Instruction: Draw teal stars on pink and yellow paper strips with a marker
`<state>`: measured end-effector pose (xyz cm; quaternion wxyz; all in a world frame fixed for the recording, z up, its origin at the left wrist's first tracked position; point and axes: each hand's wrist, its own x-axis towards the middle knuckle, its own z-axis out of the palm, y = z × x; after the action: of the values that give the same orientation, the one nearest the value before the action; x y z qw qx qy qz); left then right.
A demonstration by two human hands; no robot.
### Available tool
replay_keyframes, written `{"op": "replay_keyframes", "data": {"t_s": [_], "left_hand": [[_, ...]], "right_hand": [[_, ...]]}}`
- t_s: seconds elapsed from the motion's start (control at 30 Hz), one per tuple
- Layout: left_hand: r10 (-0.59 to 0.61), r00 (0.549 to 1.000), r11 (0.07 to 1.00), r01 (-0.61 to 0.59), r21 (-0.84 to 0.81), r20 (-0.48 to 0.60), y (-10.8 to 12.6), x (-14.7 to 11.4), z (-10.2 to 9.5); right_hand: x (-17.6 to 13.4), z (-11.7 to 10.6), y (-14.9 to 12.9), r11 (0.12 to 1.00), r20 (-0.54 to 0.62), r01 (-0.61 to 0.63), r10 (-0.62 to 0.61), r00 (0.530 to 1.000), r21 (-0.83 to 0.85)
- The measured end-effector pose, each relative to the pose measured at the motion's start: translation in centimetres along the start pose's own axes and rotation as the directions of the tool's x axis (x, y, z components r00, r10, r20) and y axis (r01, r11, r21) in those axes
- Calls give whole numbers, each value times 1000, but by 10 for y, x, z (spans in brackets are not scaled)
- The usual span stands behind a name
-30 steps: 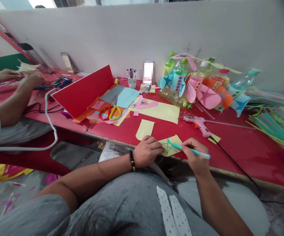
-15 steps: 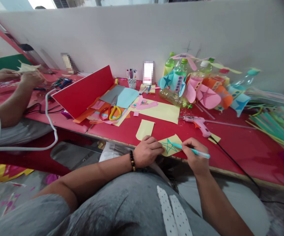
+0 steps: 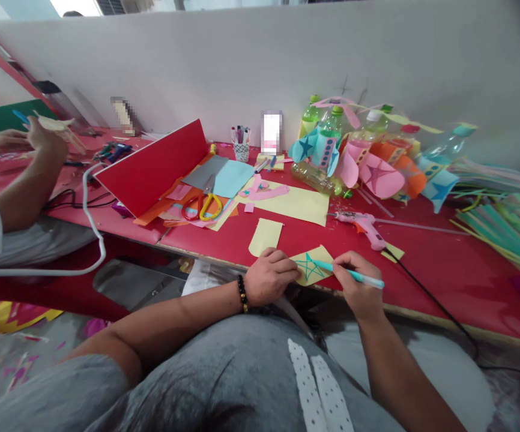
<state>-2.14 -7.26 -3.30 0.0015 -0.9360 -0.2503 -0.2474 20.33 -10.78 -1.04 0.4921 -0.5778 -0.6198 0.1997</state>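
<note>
My right hand (image 3: 359, 282) grips a teal marker (image 3: 347, 273) in a writing hold, its tip on a small yellow paper piece (image 3: 317, 276). A star (image 3: 310, 267) outlined in teal is drawn on that paper, at the table's front edge. My left hand (image 3: 271, 277), with a dark bead bracelet on the wrist, has its fingers curled over the paper's left edge. Just beyond it lies another yellow paper piece (image 3: 265, 237) with a rounded end. To the right of the drawing sits a pink glue gun (image 3: 362, 226) with a black cord.
Scissors (image 3: 203, 205) rest on coloured sheets beside a red board (image 3: 156, 171). Bottles with paper fins (image 3: 368, 159) stand at the back right, near green strips (image 3: 503, 225). A pen cup (image 3: 242, 150) is by the wall. Another person's hands (image 3: 39, 141) work at far left.
My hands, the marker and the paper look nearly unchanged. At the far left, the other person's hand has shifted and a blue pen-like object now shows in it.
</note>
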Motion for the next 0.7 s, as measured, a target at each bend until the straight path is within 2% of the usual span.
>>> {"op": "replay_keyframes", "data": {"t_s": [0.5,0.7], "left_hand": [[7,1000,1000,-7,5,-5,0,0,0],[8,1000,1000,-8,11,0,-1,0,0]], "right_hand": [[0,1,2,999,64,41,-40,997,-14],[-1,2,4,999,41,44,-43,998,-22]]}}
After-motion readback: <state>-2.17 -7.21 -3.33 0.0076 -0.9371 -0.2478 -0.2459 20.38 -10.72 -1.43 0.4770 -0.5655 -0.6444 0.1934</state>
